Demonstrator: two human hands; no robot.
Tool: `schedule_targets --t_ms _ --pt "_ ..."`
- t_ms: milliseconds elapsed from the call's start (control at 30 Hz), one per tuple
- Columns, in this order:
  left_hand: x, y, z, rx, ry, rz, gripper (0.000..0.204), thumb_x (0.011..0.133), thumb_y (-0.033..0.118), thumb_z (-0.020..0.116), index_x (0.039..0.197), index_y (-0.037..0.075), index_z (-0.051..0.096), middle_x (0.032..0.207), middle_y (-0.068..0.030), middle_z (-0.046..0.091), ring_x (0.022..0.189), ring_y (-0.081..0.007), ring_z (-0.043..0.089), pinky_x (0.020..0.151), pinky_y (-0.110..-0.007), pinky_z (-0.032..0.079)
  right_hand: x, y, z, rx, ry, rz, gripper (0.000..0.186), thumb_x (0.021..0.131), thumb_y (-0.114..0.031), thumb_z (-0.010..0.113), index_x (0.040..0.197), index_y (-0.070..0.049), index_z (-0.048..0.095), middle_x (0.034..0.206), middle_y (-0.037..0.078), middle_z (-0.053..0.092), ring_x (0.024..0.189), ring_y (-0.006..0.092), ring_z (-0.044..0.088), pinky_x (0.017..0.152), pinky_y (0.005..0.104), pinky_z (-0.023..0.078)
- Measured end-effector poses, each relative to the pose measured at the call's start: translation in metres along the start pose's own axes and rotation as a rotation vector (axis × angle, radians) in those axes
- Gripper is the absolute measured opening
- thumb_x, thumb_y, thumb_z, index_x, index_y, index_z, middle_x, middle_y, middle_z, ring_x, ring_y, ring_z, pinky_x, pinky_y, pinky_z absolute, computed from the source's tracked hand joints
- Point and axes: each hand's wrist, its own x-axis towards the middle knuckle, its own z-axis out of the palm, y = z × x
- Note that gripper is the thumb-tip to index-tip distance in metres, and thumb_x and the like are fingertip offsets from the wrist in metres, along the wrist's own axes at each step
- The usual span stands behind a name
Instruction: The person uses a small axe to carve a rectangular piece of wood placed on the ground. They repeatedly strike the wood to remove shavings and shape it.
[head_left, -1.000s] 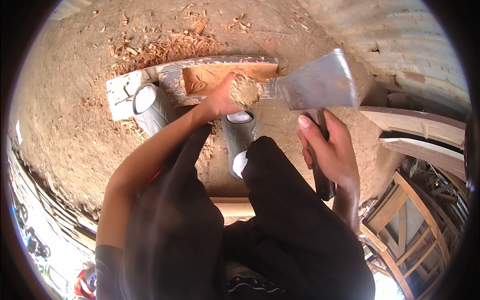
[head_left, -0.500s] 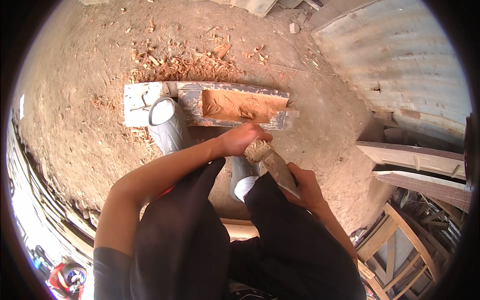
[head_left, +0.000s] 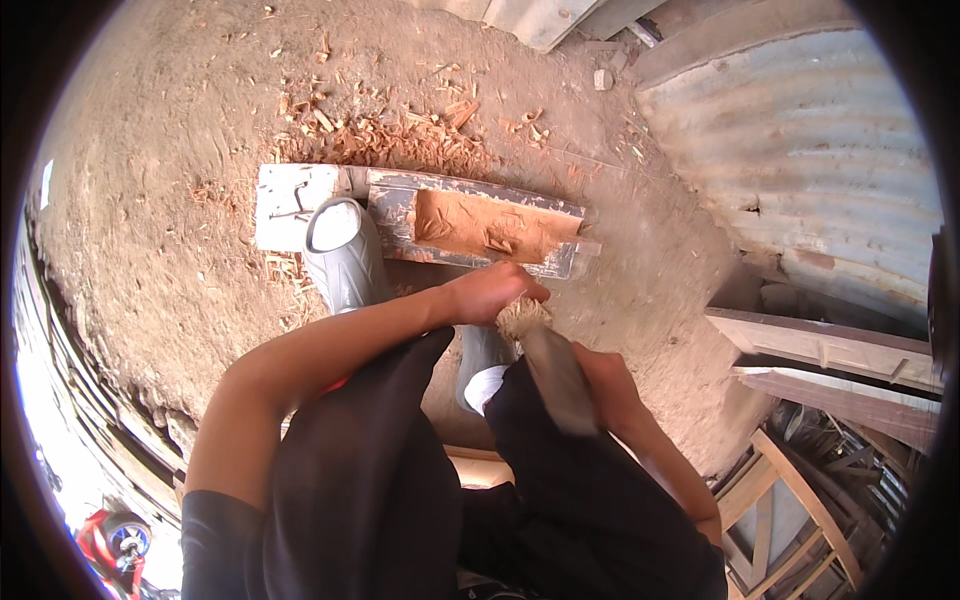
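My left hand [head_left: 497,292] is closed around a wooden-handled chisel [head_left: 523,318]; the frayed, splintered top of its handle faces up, and its blade is hidden. A flat wooden block [head_left: 562,385], blurred by motion and used like a mallet, is in my right hand [head_left: 603,380], close below the frayed handle top. Beyond my hands lies a thick wooden board [head_left: 392,222] with peeling dark paint. A bare orange-brown hollow [head_left: 460,218] is cut into it, with shavings inside. My left foot, in a grey shoe [head_left: 343,262], rests against the board's whitish left part.
Wood chips [head_left: 400,140] are strewn on the dirt floor past the board. Corrugated metal sheet [head_left: 800,150] stands at the right, with wooden panels [head_left: 820,340] and a chair-like wooden frame [head_left: 800,500] below it. A red motorbike [head_left: 110,540] shows at lower left.
The wooden block has swung downward and nearer to me, its far end away from the chisel handle's frayed top. My left hand keeps its grip. The whole view has shifted slightly.
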Motion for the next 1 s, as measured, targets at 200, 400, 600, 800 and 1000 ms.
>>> schedule_targets --t_ms 200,400,600,800,1000 --pt "-0.015 -0.01 0.001 0.08 -0.069 0.049 0.039 0.077 0.018 0.071 0.111 -0.001 0.067 0.103 -0.0221 0.069 0.101 -0.0404 0.065 0.087 -0.048 0.051 0.002 -0.006 0.004 -0.019 -0.198 -0.05 0.042 0.078 -0.026 0.077 0.109 -0.004 0.06 0.076 0.02 0.066 0.075 0.0429 0.067 0.065 0.0481 0.052" --pt "-0.015 -0.024 0.016 0.132 0.005 0.083 0.039 0.073 0.005 0.072 0.111 0.0 0.065 0.106 -0.0201 0.069 0.105 -0.039 0.065 0.092 -0.047 0.051 0.01 -0.035 -0.041 0.044 0.125 -0.233 0.018 0.085 -0.014 0.073 0.098 -0.005 0.063 0.07 0.012 0.065 0.061 0.0315 0.065 0.054 0.0384 0.049" --pt "-0.022 -0.005 0.002 0.037 0.091 0.045 0.043 0.073 -0.001 0.067 0.115 0.003 0.057 0.112 -0.0175 0.063 0.121 -0.0365 0.057 0.1 -0.044 0.047 0.019 -0.025 -0.047 0.721 0.204 0.275 0.008 0.096 -0.005 0.06 0.098 -0.005 0.052 0.058 -0.001 0.047 0.044 0.009 0.045 0.04 0.0262 0.034" --pt "-0.041 -0.003 -0.017 0.471 0.051 0.189 0.05 0.076 0.015 0.072 0.122 0.003 0.058 0.124 -0.0139 0.058 0.12 -0.0332 0.056 0.1 -0.043 0.05 0.031 -0.036 -0.08 0.815 0.257 0.362 0.017 0.096 -0.012 0.062 0.103 -0.005 0.049 0.056 0.002 0.045 0.04 0.0117 0.043 0.038 0.0277 0.034" --pt "-0.047 0.069 -0.051 0.391 0.107 0.025 0.044 0.086 0.04 0.071 0.104 0.0 0.066 0.102 -0.0145 0.065 0.082 -0.0315 0.068 0.069 -0.041 0.058 0.071 -0.044 -0.099 0.697 0.176 0.391 0.022 0.094 -0.021 0.066 0.098 -0.006 0.051 0.057 0.001 0.045 0.039 0.0112 0.042 0.039 0.028 0.036"
